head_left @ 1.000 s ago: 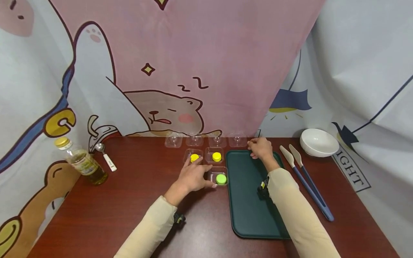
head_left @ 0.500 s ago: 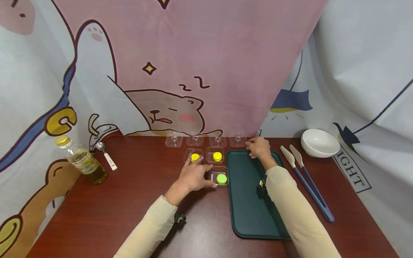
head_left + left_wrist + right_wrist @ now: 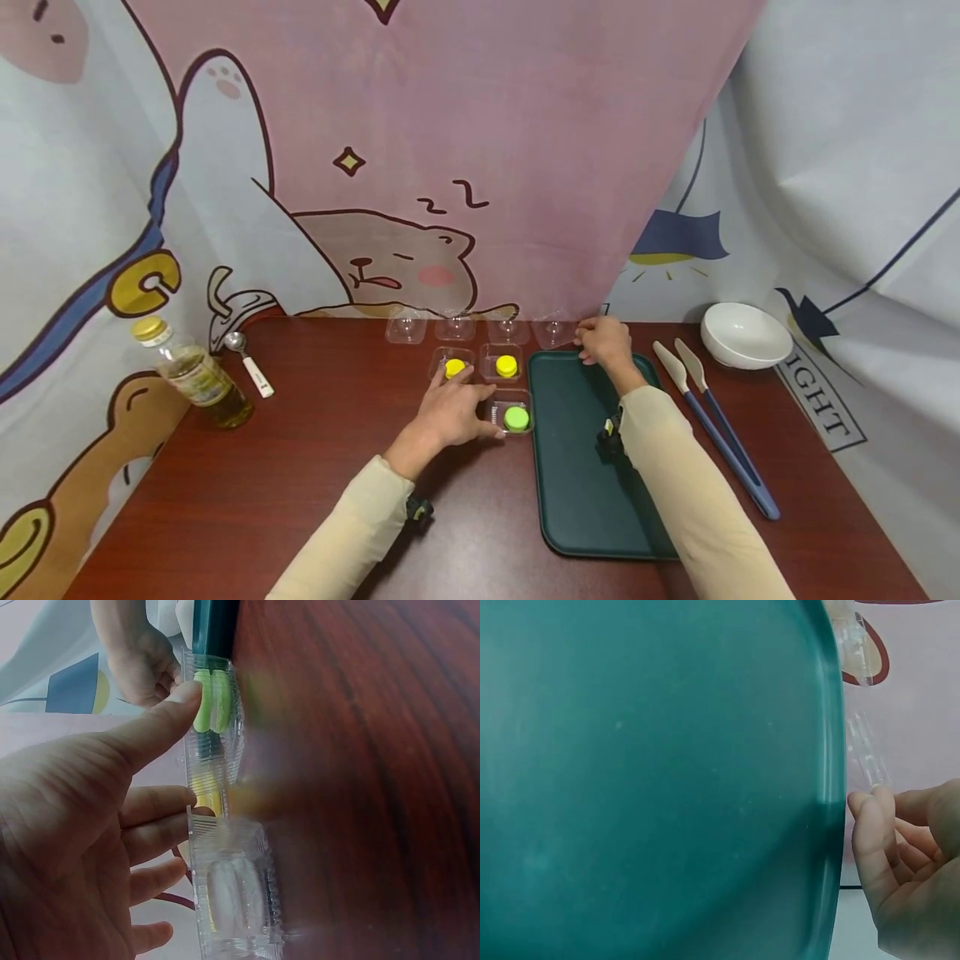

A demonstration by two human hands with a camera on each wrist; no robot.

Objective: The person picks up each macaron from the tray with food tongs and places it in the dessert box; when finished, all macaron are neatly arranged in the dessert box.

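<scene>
My left hand (image 3: 450,412) reaches over small clear plastic boxes, thumb and fingers spread. Its thumb tip is right at the box with a green macaron (image 3: 516,418). Behind stand two more boxes, each with a yellow macaron (image 3: 506,365). A box with a pale macaron (image 3: 236,896) shows beneath the hand in the left wrist view; the hand hides it in the head view. At the back edge of the table, my right hand (image 3: 606,340) pinches the corner of the rightmost clear plastic lid (image 3: 552,331), which is slightly tilted.
A dark green tray (image 3: 585,467) lies under my right forearm. Several clear lids (image 3: 456,327) line the back edge. Tongs (image 3: 720,433) and a white bowl (image 3: 746,335) are at right; an oil bottle (image 3: 198,383) and a small scoop (image 3: 250,365) at left.
The rightmost lid has turned slightly at my right fingertips, and my right hand has shifted only a little. My left hand stays in place over the boxes.
</scene>
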